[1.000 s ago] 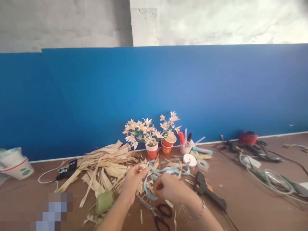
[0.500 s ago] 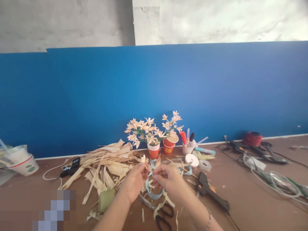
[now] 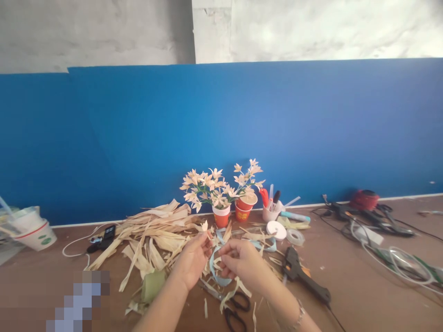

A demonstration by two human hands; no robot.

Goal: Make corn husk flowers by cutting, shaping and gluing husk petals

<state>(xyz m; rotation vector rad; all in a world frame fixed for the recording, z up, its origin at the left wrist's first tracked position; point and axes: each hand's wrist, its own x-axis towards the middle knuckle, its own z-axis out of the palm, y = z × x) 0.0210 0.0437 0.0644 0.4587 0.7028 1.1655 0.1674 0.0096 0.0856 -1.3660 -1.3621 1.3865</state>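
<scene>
Can see metal scissors with black plastic handles (image 3: 236,308) at six o'clock from the hands, crossed by a pale husk scrap (image 3: 228,299) on the brown counter (image 3: 360,304); at eight, a light green cylindrical roll (image 3: 153,286); just past three, a black glue gun (image 3: 307,277) with its cable toward four. Pinching a small cream flower (image 3: 205,226) between thumb and fingers of the left hand (image 3: 193,259), with petals up. Holding the right hand (image 3: 245,265) just beside, with fingers curled toward the thumb; cannot tell of anything gripped there. Can see between both a looped pale blue ribbon (image 3: 219,279). Farther off, at ten, find dry straw-coloured husk strips (image 3: 157,221); at twelve, a red-and-white paper cup (image 3: 221,217) of cream star-shaped blossoms (image 3: 206,182); at one, stacked red paper cups (image 3: 243,215); behind, a flat blue partition (image 3: 221,110).
</scene>
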